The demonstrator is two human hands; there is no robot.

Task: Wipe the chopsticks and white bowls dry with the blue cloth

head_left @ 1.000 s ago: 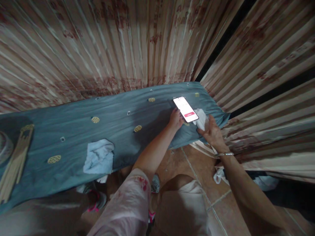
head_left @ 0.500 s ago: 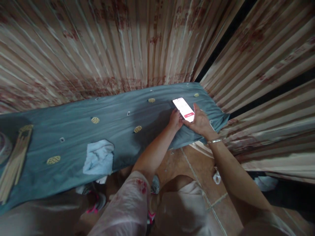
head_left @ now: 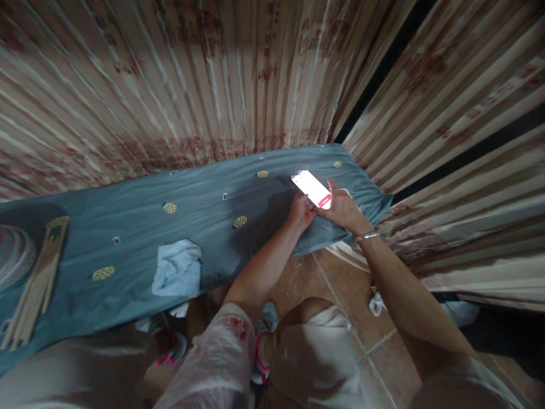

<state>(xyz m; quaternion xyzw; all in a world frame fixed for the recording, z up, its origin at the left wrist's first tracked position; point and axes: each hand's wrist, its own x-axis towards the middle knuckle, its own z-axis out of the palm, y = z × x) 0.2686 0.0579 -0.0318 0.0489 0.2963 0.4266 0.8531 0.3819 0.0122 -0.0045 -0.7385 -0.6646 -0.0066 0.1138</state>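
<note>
A smartphone [head_left: 311, 188] with a bright white screen and a red button near its lower end is held above the blue-green cloth [head_left: 204, 227]. My left hand [head_left: 301, 212] is closed around the phone's lower left edge. On the opposite side, my right hand [head_left: 343, 209] grips the lower right corner, with its thumb along the bottom and a finger raised by the right edge. A silver bangle [head_left: 367, 236] circles the right wrist. The undersides of both hands are hidden.
A folded light-blue towel [head_left: 177, 268] lies near the cloth's front edge. Several flat wooden sticks [head_left: 40, 284] lie at the left beside a round pale object [head_left: 15, 255]. Pleated curtains [head_left: 238, 85] rise behind and at right. Below is a tiled floor [head_left: 315, 289].
The phone has tilted slightly and shifted a little left in view, with both hands still on it. The camera view has shifted slightly, showing more of the round object at left.
</note>
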